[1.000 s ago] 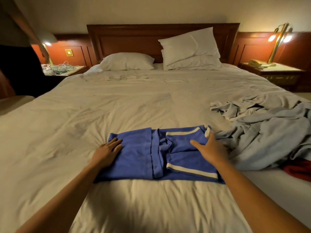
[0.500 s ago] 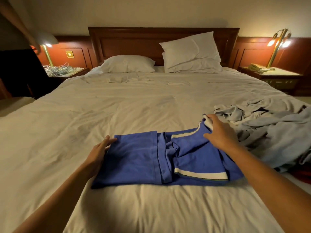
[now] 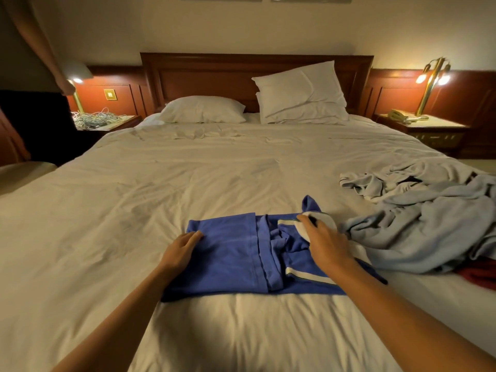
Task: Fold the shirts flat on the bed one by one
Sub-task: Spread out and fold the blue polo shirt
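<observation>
**A:** Where is the blue shirt now?

**B:** It lies across the near part of the bed. It's partly folded, with a bunched ridge running down between the two sets of fingers. The near hem lies fairly straight and the far right corner is up off the sheet.

**A:** So what makes this fold come out clean?

**B:** I'd keep the left side pinned and carry the collar low across towards the left fingers. Then flatten that ridge before pressing anything down, or the crease will probably set crooked. The corner should also stay clear of the grey heap, which lies just right of the right fingers and could snag. A red garment shows at the heap's near edge.

**A:** And the hands?

**B:** The left hand rests palm down on the shirt's left edge. Its fingers are straight and close together, pointing away from the body, and they press rather than grasp. The right hand arches over the right half with the wrist raised. Its fingers are curled onto the white collar and hold it lifted. The thumb is hidden, so I can't say how tight the pinch is.
</observation>
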The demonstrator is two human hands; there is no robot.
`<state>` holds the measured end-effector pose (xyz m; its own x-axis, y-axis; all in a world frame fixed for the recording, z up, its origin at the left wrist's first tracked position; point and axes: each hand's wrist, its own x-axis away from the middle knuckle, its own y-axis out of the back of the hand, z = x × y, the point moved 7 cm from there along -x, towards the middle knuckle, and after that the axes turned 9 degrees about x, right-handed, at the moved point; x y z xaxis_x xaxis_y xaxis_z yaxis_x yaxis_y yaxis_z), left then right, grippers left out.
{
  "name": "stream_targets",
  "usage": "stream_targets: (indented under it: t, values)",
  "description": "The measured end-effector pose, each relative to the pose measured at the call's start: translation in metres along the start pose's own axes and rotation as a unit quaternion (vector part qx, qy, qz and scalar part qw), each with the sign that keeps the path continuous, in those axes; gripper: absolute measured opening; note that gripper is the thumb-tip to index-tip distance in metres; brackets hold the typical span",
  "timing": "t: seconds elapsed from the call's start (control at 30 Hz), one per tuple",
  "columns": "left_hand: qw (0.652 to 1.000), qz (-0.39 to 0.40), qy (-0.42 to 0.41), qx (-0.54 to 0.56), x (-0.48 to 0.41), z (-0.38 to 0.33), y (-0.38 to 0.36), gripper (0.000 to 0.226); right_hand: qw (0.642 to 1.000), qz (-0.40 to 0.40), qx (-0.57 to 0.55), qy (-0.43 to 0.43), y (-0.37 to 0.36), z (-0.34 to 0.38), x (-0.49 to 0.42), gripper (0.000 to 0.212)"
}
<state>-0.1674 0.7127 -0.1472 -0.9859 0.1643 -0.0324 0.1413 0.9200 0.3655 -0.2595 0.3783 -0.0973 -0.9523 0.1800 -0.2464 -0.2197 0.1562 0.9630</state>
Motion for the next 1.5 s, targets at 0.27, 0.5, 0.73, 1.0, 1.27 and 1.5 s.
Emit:
stream_targets:
  t: [0.27, 0.5, 0.73, 1.0, 1.27, 1.5]
  values:
    - [0.996, -0.031, 0.03, 0.079, 0.004, 0.0, 0.008, 0.039, 0.948, 0.023, -0.294, -0.12, 0.008, -0.054, -0.012, 0.068]
    - [0.966, -0.025, 0.095, 0.239, -0.002, 0.005, 0.019, 0.059, 0.865, 0.072, -0.474, -0.148, 0.061, -0.032, -0.042, 0.07]
    - [0.916, -0.004, 0.178, 0.359, -0.007, 0.011, 0.04, 0.079, 0.876, 0.15, -0.457, 0.044, 0.116, 0.166, -0.061, 0.084]
    - [0.939, 0.031, 0.187, 0.289, 0.004, 0.008, 0.053, 0.061, 0.925, 0.184, -0.322, 0.085, 0.055, 0.192, -0.04, 0.037]
    - [0.98, 0.069, 0.119, -0.145, -0.011, -0.014, 0.04, 0.056, 0.9, -0.032, -0.432, 0.048, 0.013, 0.125, -0.033, 0.031]
    - [0.984, 0.057, 0.164, 0.033, -0.023, -0.023, 0.006, 0.042, 0.903, 0.093, -0.419, 0.008, -0.047, 0.118, -0.025, 0.048]
